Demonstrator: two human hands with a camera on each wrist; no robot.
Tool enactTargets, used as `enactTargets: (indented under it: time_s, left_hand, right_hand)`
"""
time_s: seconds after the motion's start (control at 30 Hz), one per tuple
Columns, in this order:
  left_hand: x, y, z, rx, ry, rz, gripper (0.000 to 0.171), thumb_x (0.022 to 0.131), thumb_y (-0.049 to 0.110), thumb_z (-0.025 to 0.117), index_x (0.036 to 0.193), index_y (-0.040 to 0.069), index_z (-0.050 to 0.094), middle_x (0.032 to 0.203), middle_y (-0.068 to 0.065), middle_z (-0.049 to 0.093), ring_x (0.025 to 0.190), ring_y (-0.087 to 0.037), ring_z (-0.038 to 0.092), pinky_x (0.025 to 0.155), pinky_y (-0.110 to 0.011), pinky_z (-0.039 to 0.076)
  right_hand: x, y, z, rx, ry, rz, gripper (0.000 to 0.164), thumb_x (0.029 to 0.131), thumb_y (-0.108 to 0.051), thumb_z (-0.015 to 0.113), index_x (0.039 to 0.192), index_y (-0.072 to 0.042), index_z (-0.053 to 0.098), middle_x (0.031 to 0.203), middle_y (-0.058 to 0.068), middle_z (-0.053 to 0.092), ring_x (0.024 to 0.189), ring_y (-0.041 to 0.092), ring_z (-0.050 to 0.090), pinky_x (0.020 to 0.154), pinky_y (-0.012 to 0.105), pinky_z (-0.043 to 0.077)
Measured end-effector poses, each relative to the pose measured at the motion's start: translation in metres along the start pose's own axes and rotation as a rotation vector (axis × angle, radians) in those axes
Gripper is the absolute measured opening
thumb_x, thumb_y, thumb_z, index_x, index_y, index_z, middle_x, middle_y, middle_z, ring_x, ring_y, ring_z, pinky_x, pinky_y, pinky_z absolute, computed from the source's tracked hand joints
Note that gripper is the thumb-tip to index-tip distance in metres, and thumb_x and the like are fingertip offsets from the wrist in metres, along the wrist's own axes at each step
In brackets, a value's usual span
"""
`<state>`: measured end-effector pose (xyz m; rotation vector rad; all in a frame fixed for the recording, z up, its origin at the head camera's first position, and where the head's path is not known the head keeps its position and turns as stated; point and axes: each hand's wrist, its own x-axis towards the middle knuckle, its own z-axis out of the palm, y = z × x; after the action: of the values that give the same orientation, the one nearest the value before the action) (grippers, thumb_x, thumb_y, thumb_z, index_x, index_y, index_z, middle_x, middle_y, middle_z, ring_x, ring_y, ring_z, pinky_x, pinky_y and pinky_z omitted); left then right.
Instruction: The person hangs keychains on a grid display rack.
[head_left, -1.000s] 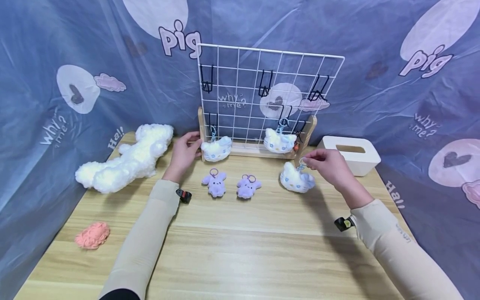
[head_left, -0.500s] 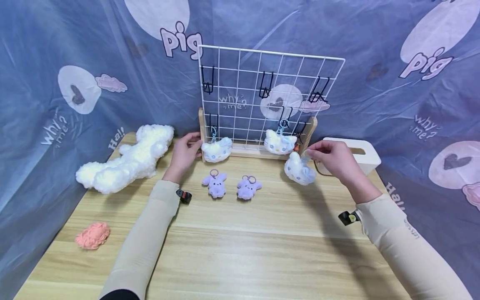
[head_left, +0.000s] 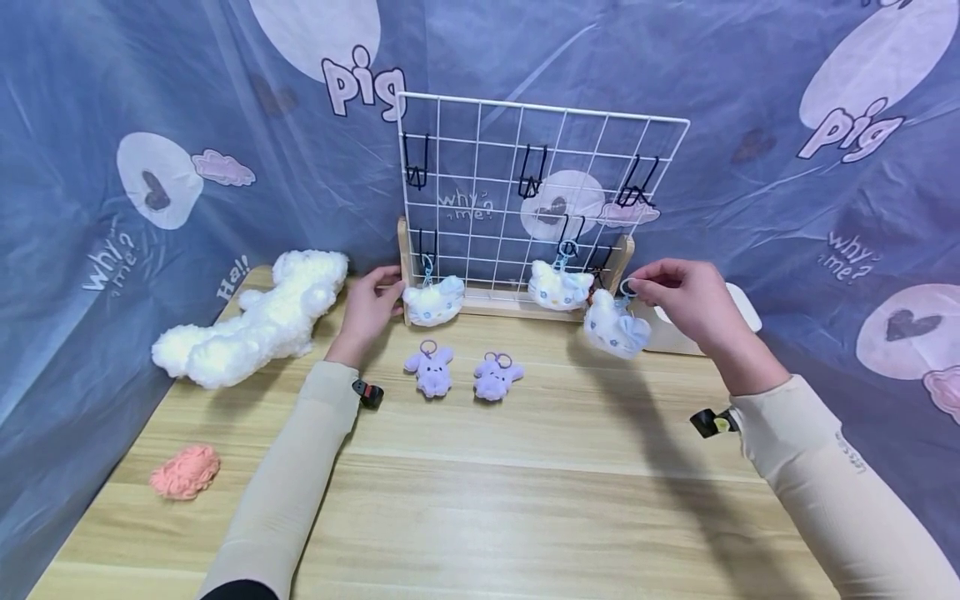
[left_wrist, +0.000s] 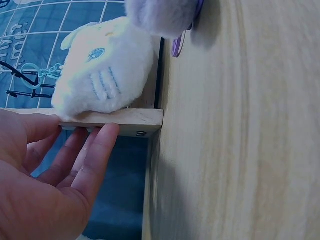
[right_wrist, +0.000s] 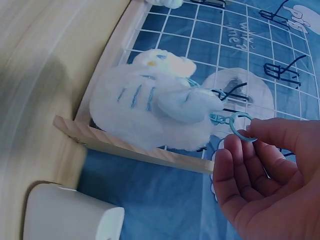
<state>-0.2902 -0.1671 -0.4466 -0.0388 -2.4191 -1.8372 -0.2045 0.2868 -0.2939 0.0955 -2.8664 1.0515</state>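
Observation:
My right hand (head_left: 690,300) pinches the light-blue ring (right_wrist: 231,125) of a white cat-head plush keychain (head_left: 617,327) between thumb and index finger. The plush hangs tilted in front of the rack's right wooden post. My left hand (head_left: 366,307) grips the left wooden post (left_wrist: 137,118) of the white wire grid rack (head_left: 498,177), its fingertips against the outer side. Two more white cat plush keychains hang on black hooks, one lower left (head_left: 435,302) and one right of the middle (head_left: 558,286). Two purple plush keychains (head_left: 432,372) lie on the table before the rack.
A white tissue box (right_wrist: 70,215) stands right of the rack, partly behind my right hand. A long fluffy white plush (head_left: 255,325) lies at the left, with a pink yarn-like bundle (head_left: 185,472) nearer. Black hooks (head_left: 531,175) hang on the upper grid. A printed blue curtain (head_left: 187,67) surrounds the table.
My right hand has lifted the white cat plush keychain up and to the right, toward the rack's right post. The plush has turned as it swings. My left hand has stayed put.

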Motion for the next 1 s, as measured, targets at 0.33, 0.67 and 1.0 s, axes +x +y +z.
enactTargets:
  time_s: [0.33,0.67,1.0]
  left_hand:
    - [0.0,-0.002,0.001,-0.025,0.005,0.004,0.043,0.114,0.011,0.063,0.155,0.001,0.061,0.145,-0.028,0.067,0.108,-0.026,0.069,0.101,-0.054,0.072]
    - [0.0,-0.001,0.001,-0.012,0.003,0.003,0.043,0.115,0.011,0.062,0.156,0.001,0.061,0.146,-0.028,0.067,0.11,-0.027,0.07,0.103,-0.056,0.071]
    - [0.0,0.0,0.0,-0.015,0.004,-0.003,0.042,0.115,0.012,0.063,0.156,0.002,0.062,0.146,-0.028,0.067,0.111,-0.029,0.069,0.103,-0.055,0.071]
  right_hand:
    - [0.003,-0.01,-0.011,-0.023,0.033,0.001,0.032,0.11,-0.032,0.073,0.125,-0.004,0.08,0.082,-0.023,0.072,0.079,-0.006,0.066,0.07,0.012,0.051]
    - [0.012,-0.022,-0.028,0.017,0.073,-0.016,0.033,0.11,-0.031,0.074,0.126,-0.002,0.078,0.08,-0.033,0.069,0.079,-0.009,0.069,0.066,0.012,0.058]
    - [0.023,-0.037,-0.044,0.065,0.134,-0.033,0.029,0.109,-0.028,0.076,0.123,-0.003,0.079,0.079,-0.031,0.071,0.077,-0.006,0.07,0.07,0.008,0.059]
